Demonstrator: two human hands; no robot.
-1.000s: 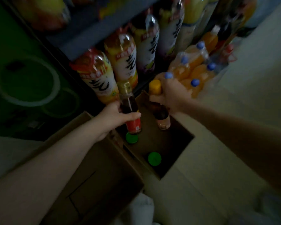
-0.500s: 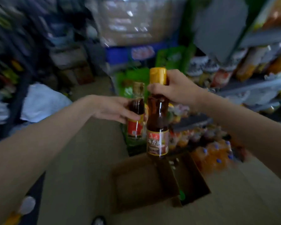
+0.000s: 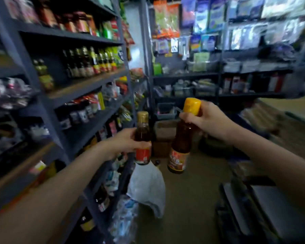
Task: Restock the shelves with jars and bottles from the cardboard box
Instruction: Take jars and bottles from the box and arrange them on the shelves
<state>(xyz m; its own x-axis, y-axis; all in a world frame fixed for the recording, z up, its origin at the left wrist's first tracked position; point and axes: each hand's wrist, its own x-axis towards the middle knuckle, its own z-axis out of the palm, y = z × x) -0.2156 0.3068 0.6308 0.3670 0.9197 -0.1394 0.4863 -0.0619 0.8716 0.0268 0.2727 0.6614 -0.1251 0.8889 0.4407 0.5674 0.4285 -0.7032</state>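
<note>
- My left hand (image 3: 125,141) grips the gold-capped bottle (image 3: 142,138) round its body; my right hand (image 3: 208,123) pinches the yellow-capped bottle (image 3: 180,138) at the neck.
- Both bottles hang upright in mid-air, unshelved; placement remains.
- A white bag (image 3: 148,185) lies on the floor (image 3: 188,191) below.
- Left shelving (image 3: 88,85) holds dark bottles with gaps beside them.
- Packets hang on the far wall.
</note>
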